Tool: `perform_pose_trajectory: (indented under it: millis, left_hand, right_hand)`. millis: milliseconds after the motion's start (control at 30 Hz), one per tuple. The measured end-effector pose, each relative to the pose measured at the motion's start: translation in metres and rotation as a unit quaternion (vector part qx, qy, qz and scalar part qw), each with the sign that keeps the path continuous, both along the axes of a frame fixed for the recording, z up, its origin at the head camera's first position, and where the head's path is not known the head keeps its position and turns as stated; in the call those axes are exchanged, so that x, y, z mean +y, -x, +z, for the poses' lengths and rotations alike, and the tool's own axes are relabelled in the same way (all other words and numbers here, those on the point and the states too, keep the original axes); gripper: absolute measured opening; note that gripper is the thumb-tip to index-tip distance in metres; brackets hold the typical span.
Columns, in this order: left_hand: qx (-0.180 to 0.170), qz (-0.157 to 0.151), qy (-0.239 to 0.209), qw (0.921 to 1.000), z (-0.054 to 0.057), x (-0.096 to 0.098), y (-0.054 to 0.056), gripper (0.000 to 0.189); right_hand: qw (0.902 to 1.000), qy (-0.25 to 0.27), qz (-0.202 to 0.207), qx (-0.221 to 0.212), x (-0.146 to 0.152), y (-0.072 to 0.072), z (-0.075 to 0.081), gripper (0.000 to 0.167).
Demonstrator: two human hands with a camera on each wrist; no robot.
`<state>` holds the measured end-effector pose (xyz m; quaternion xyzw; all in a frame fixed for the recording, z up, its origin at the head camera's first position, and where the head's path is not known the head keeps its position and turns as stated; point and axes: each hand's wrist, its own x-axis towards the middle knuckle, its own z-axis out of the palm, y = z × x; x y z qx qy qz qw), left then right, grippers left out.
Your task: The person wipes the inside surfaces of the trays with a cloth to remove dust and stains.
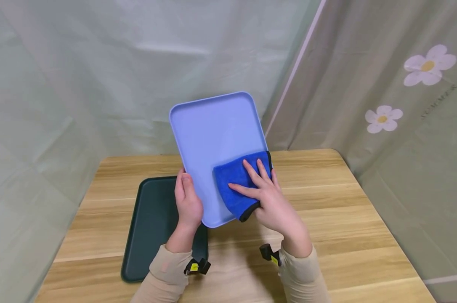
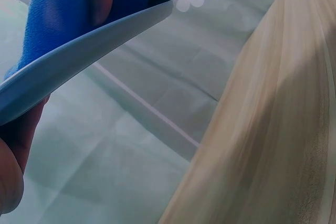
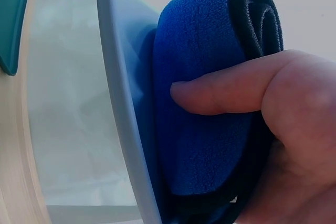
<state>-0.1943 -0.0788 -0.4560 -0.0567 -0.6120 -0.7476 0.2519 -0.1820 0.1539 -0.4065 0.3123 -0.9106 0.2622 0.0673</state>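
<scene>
A light blue rectangular tray (image 1: 213, 130) is tilted up over the table. My left hand (image 1: 187, 202) holds its left edge, thumb along the rim and the other fingers behind it. On the tray's lower right lies a folded blue cloth (image 1: 232, 172) with black edging. My right hand (image 1: 268, 193) grips the cloth against the tray, its fingers spread over the top. In the right wrist view, its thumb (image 3: 220, 90) lies across the cloth's side. The left wrist view shows the tray (image 2: 79, 56) edge-on with the cloth (image 2: 52, 24) above it.
A dark green tray (image 1: 149, 227) lies flat at the left of the wooden table (image 1: 346, 235), partly behind my left hand and forearm. Pale curtains (image 1: 137, 75) hang around the table, with white flowers (image 1: 429, 66) on the right side. Each wrist carries a small black camera.
</scene>
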Motion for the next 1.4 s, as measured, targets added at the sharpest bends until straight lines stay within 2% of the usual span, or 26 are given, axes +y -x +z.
perform_pose_trajectory:
  millis: [533,1000,1400]
  left_hand:
    - [-0.003,0.003,0.003,1.0,0.004,-0.002,-0.003,0.054]
    - [-0.006,-0.006,-0.006,0.9999,0.001,-0.002,-0.001,0.052]
    - [0.001,-0.015,-0.015,0.9998,0.002,-0.004,-0.001,0.052]
  right_hand:
    - [0.9999,-0.009,0.001,-0.009,-0.002,-0.001,0.003,0.102]
    - [0.9998,-0.02,-0.002,0.001,-0.005,-0.005,0.003,0.103]
    - [0.9988,-0.038,0.03,0.008,-0.018,-0.011,0.001,0.104]
